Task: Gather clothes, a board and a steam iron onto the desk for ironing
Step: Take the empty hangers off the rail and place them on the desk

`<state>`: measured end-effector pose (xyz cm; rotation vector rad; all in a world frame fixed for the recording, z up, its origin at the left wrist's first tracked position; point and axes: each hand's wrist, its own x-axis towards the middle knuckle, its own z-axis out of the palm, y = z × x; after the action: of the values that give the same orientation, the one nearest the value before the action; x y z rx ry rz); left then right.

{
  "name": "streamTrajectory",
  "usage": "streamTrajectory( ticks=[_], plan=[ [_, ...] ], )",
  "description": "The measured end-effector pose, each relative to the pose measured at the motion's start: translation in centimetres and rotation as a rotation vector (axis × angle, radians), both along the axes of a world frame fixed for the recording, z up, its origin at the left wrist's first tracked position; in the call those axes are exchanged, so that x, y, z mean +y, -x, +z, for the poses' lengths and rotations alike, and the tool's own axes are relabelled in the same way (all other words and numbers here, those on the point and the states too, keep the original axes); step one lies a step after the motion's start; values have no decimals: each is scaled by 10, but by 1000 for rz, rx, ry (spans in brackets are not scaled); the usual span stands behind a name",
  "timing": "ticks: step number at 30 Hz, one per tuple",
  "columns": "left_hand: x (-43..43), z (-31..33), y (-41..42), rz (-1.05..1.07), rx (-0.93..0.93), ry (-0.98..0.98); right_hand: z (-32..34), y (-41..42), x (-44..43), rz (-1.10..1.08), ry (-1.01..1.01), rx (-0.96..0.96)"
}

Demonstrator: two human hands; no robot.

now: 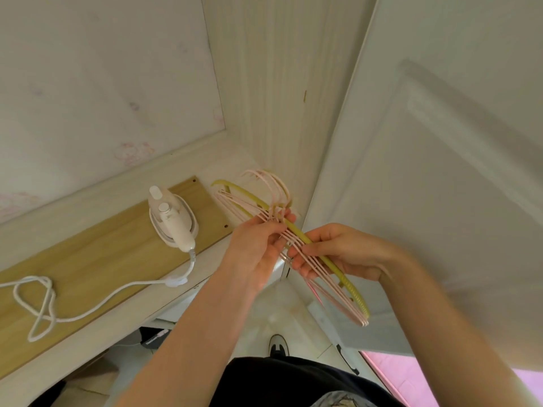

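Observation:
A bundle of several thin pink hangers (329,284) with one yellow hanger (342,273) is held between both hands over the desk's right end. My left hand (258,251) grips the bundle near the hooks. My right hand (338,251) holds it a little further down, fingers curled round the bars. A white steam iron (172,221) stands on a light wooden board (97,257) lying on the white desk (97,333). The iron's white cord (44,301) loops across the board. No clothes are in view.
A white cupboard door (440,171) stands open at the right, close to the hangers. A pale wood side panel (273,98) and a white wall (102,83) close the desk's corner. Below are the floor and a shoe (277,345).

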<state>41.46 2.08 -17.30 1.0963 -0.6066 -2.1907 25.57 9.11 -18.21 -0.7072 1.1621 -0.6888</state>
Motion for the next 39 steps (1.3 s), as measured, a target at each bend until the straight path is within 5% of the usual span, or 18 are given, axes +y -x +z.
streamTrajectory(
  ticks=[11,21,25,30,39],
  plan=[
    [-63,-20,-1,-166,-113,10,-15,-5,-46,-67,-78,-30],
    [-130,-12,-24,-397,-852,672,-19,-20,-99,-142,-65,-33],
    [-148,6,-25,-333,-648,836,-24,-24,-118,-154,-74,-18],
    [-160,14,-27,-318,-434,679,-31,-26,-134,-151,-77,18],
    [-179,10,-26,-263,-451,509,-54,-32,-158,-134,-29,264]
  ],
)
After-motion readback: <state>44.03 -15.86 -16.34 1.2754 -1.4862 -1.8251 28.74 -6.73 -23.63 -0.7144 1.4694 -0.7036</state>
